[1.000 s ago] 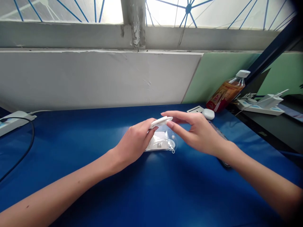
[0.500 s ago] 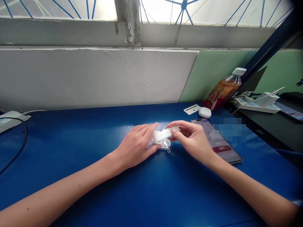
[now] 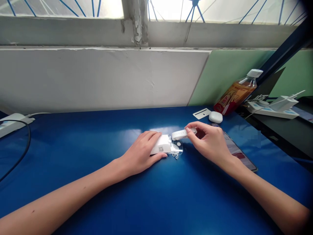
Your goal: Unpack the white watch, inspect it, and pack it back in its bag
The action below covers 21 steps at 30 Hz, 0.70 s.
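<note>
My left hand point(image 3: 141, 150) rests on a flat white packet point(image 3: 166, 143) lying on the blue table, with fingers over its far edge and the thumb along its near edge. The packet bears a small printed square code. A clear plastic part with white round bits and a small metal clasp point(image 3: 175, 156) shows at its right end. My right hand point(image 3: 210, 138) pinches a white strap point(image 3: 179, 134) with a row of small holes, between thumb and fingertips. The strap's left end sits just over the clear plastic; whether they touch I cannot tell. Its other end is hidden in my right hand.
A phone point(image 3: 241, 153) lies partly under my right forearm. Beyond it are a white earbud case point(image 3: 215, 117), a white card point(image 3: 201, 113) and a leaning drink bottle point(image 3: 236, 94). White power strips point(image 3: 17, 124) sit at both sides, with a black cable point(image 3: 28, 143) at left.
My right hand has moved right with the strap, drawing it off the packet. The packet's printed code and clear end are now uncovered. My left hand has hardly moved.
</note>
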### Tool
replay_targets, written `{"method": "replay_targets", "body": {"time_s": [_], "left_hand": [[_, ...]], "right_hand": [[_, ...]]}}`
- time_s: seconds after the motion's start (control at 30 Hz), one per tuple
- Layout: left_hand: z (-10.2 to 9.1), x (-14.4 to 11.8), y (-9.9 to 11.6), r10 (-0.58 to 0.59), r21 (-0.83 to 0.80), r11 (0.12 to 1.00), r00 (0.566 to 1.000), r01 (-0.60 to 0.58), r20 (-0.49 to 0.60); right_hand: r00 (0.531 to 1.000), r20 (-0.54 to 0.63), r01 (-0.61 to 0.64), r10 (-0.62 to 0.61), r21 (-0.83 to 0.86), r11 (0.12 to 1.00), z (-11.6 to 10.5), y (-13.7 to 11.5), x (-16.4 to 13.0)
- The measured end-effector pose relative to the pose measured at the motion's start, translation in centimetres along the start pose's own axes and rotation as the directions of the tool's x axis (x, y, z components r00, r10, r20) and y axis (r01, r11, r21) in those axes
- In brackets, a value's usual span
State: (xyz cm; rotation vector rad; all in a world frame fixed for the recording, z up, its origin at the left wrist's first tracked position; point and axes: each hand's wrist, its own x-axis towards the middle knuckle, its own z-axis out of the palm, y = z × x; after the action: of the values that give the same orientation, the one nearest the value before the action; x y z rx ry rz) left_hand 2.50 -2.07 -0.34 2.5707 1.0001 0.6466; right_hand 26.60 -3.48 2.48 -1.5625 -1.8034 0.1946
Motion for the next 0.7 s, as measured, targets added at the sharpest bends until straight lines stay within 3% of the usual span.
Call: {"method": "replay_targets", "body": {"time_s": [0.07, 0.23, 0.37, 0.5, 0.6, 0.7], "left_hand": [[0.0, 0.0, 0.0, -0.002, 0.009, 1.000, 1.000, 0.002, 0.000], [0.0, -0.1, 0.0, -0.015, 0.007, 1.000, 1.000, 0.015, -0.027], [0.1, 0.0, 0.0, -0.013, 0.011, 1.000, 1.000, 0.014, -0.024], [0.2, -0.1, -0.1, -0.009, 0.030, 1.000, 1.000, 0.009, -0.005], [0.2, -0.1, -0.1, -0.010, 0.037, 0.999, 1.000, 0.010, 0.011], [0.3, -0.1, -0.1, -0.010, 0.031, 0.999, 1.000, 0.009, 0.016]], "right_hand": [[0.999, 0.031, -0.025, 0.024, 0.021, 0.999, 0.0, 0.1, 0.1], [0.962, 0.272, -0.072, 0.016, 0.194, 0.978, 0.8, 0.2, -0.2], [0.941, 0.326, 0.094, -0.091, 0.007, 0.996, 1.2, 0.4, -0.7], [0.951, 0.288, 0.182, -0.112, -0.230, 0.956, 0.9, 0.8, -0.6], [0.943, 0.251, 0.271, -0.218, -0.205, 0.940, 0.1, 1.1, -0.1], [0.844, 0.352, 0.449, -0.404, -0.053, 0.892, -0.8, 1.4, 0.5]]}}
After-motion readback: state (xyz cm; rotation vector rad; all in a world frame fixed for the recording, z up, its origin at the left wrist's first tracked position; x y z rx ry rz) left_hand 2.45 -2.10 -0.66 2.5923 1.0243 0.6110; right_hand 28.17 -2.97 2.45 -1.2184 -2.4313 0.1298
